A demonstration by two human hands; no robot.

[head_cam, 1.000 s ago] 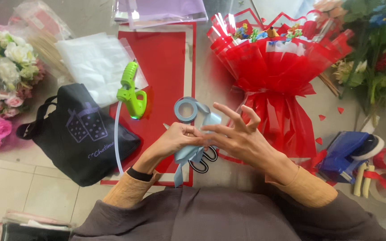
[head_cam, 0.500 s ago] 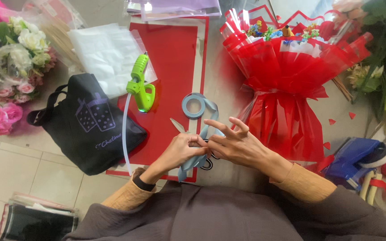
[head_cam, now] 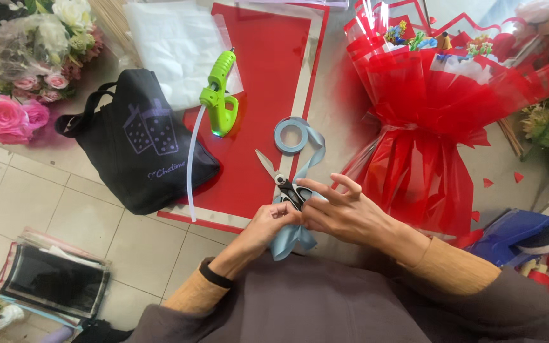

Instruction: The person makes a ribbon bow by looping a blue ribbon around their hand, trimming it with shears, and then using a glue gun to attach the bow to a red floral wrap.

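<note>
My left hand [head_cam: 267, 222] and my right hand [head_cam: 337, 209] meet over a light blue ribbon [head_cam: 290, 238], both pinching it where it folds into loops that hang below the fingers. The ribbon runs up to a blue ribbon roll [head_cam: 290, 134] lying on the red mat [head_cam: 268, 70]. Black-handled scissors [head_cam: 279, 180] lie shut on the table, partly under my fingers. A big bouquet wrapped in red sheer paper [head_cam: 433, 121] lies to the right of my hands.
A green glue gun [head_cam: 218, 95] with a white cord rests on the mat. A black tote bag [head_cam: 144, 143] lies to the left, pink and white flowers [head_cam: 30, 70] beyond it. A blue object [head_cam: 519, 235] and red ribbon sit at right.
The view has shifted and the hands have come lower and closer together over the ribbon. The scissors' blades now show above my fingers.
</note>
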